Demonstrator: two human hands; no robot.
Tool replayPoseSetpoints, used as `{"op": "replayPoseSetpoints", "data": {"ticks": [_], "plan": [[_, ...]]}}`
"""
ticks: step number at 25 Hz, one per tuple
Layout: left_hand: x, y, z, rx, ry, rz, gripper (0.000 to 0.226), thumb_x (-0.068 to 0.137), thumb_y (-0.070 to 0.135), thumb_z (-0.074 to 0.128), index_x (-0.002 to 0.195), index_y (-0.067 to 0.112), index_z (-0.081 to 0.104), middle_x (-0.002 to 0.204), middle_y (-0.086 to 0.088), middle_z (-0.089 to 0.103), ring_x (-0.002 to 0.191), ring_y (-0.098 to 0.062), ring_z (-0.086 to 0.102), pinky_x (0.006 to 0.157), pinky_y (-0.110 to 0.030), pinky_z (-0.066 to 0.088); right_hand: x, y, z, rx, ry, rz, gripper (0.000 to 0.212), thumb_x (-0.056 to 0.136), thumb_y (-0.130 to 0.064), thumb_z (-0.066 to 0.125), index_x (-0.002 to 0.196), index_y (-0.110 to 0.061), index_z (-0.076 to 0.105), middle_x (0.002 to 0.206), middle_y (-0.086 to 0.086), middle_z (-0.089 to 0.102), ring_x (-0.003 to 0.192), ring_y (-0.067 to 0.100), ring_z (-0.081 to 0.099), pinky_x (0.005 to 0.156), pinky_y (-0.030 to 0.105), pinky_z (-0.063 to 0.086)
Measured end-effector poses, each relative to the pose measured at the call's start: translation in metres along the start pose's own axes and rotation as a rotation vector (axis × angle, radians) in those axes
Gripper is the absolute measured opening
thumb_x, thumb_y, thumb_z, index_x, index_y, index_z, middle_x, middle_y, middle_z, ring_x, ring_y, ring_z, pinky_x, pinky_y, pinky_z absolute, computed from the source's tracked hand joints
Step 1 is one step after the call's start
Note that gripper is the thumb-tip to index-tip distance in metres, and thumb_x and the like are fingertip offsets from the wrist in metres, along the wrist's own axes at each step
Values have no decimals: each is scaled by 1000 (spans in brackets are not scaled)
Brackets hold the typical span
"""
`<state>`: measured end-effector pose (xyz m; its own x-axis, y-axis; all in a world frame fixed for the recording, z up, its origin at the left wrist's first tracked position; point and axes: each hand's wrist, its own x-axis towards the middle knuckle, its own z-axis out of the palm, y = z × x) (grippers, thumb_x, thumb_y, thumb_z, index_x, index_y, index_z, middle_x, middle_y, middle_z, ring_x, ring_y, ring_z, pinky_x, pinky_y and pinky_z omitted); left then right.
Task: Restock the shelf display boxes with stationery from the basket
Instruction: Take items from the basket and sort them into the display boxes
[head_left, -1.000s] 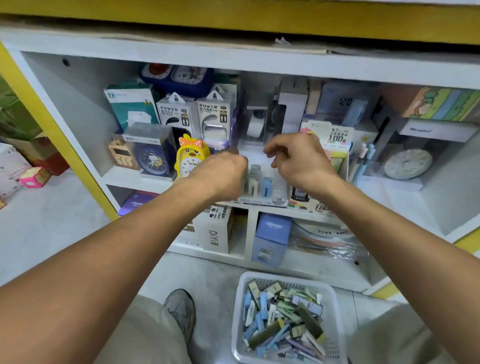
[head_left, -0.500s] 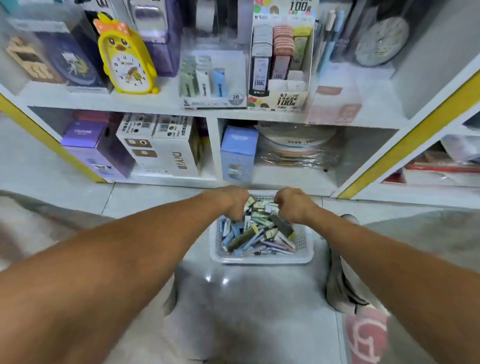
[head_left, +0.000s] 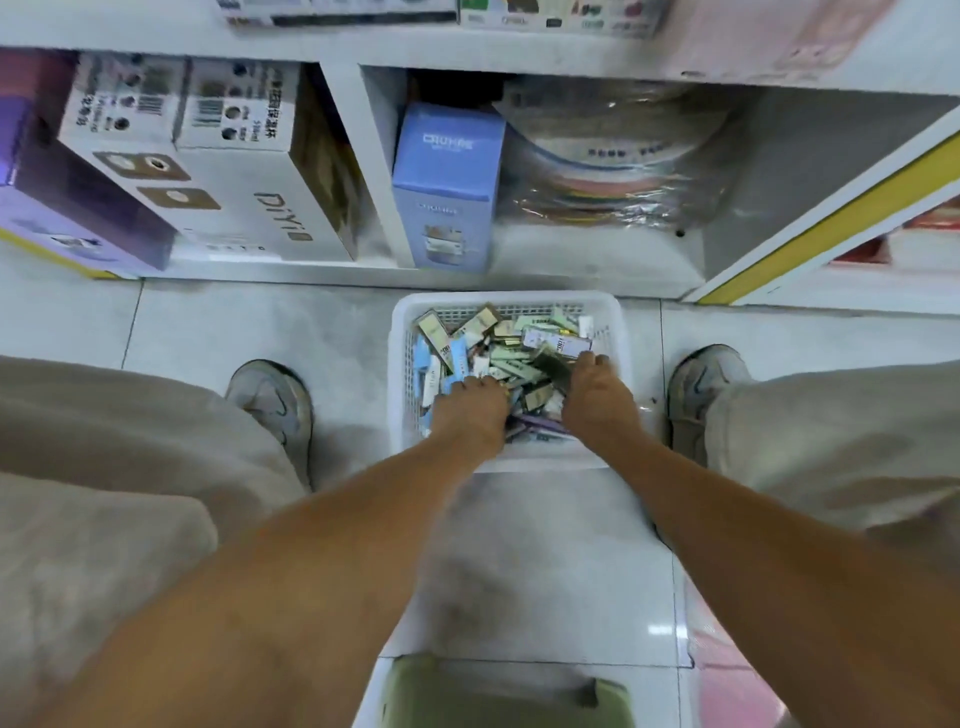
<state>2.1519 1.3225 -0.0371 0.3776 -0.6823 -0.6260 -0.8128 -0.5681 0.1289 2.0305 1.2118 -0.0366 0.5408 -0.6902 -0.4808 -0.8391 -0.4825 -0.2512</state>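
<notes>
Both our left hand (head_left: 470, 410) and right hand (head_left: 597, 400) dig fingers-down into the packs (head_left: 498, 353) heaped in the basket (head_left: 402, 364) on the floor; grip hidden. Grab too many of those slick packs and some could spill.

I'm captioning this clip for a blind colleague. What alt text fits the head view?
Both hands, left hand and right hand, reach down into a white basket of small stationery packs on the tiled floor, in front of a low shelf holding boxes.
</notes>
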Motion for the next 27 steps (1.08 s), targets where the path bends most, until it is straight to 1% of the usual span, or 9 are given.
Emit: {"op": "replayPoseSetpoints", "data": {"ticks": [5, 8, 12, 15, 17, 19, 22, 25, 27], "plan": [[6, 6, 19, -47, 72, 3, 41, 85, 8, 62, 120, 2, 41, 115, -23, 56, 107, -38, 54, 83, -48, 49, -7, 4, 28, 67, -8, 42, 74, 84, -22, 78, 139, 5, 36, 128, 22, 53, 116, 39, 54, 95, 42, 47], [12, 9, 17, -112, 45, 6, 36, 83, 14, 65, 108, 7, 40, 98, -14, 60, 88, -31, 56, 69, -43, 48, 4, -3, 27, 155, -1, 141, 63, 83, -27, 75, 129, 3, 44, 123, 22, 58, 114, 40, 55, 94, 47, 49], [24, 3, 1, -275, -126, -41, 31, 83, 32, 69, 88, 17, 42, 75, 2, 49, 72, -21, 52, 59, -31, 43, 14, -8, 21, 299, -37, 246, 42, 87, -22, 61, 123, -4, 49, 113, 16, 64, 106, 37, 60, 87, 43, 52], [26, -4, -11, -437, -311, -107, 12, 89, 19, 58, 95, 10, 55, 81, -5, 56, 69, -21, 57, 54, -30, 52, 9, -6, 21, 345, -36, 238, 25, 88, -25, 61, 107, -10, 55, 93, 7, 66, 86, 27, 60, 72, 31, 46], [22, -9, -21, -619, -410, -171, 14, 90, 7, 55, 104, 4, 56, 92, -14, 59, 75, -26, 63, 56, -34, 59, 5, -8, 18, 374, 7, 229, 15, 89, -23, 60, 99, -11, 60, 77, -2, 60, 78, 23, 59, 62, 27, 42], [16, -16, -36, -703, -458, -192, 17, 85, -6, 56, 100, 1, 52, 96, -22, 59, 77, -33, 68, 61, -42, 61, 6, -12, 14, 375, 42, 233, 16, 92, -21, 58, 95, -7, 65, 70, -2, 56, 74, 22, 57, 57, 26, 39], [6, -25, -54, -634, -414, -148, 30, 69, -13, 60, 93, 3, 50, 92, -23, 61, 73, -33, 65, 56, -34, 54, 7, -20, 6, 515, 40, 340, 21, 93, -18, 58, 87, -1, 69, 78, 11, 67, 72, 27, 62, 61, 29, 46], [3, -28, -55, -748, -316, -135, 32, 72, -7, 60, 102, 1, 52, 87, -20, 61, 68, -29, 60, 56, -34, 49, 3, -23, 4, 868, 30, 581, 14, 89, -5, 63, 75, -6, 63, 77, 15, 69, 48, 17, 64, 39, 21, 45], [6, -24, -55, -780, -188, -108, 29, 76, -2, 64, 103, 1, 53, 84, -15, 60, 65, -25, 60, 55, -31, 49, 3, -22, 7, 961, 29, 653, 8, 90, -3, 64, 82, -3, 64, 76, 13, 67, 45, 16, 66, 39, 23, 49]]}}
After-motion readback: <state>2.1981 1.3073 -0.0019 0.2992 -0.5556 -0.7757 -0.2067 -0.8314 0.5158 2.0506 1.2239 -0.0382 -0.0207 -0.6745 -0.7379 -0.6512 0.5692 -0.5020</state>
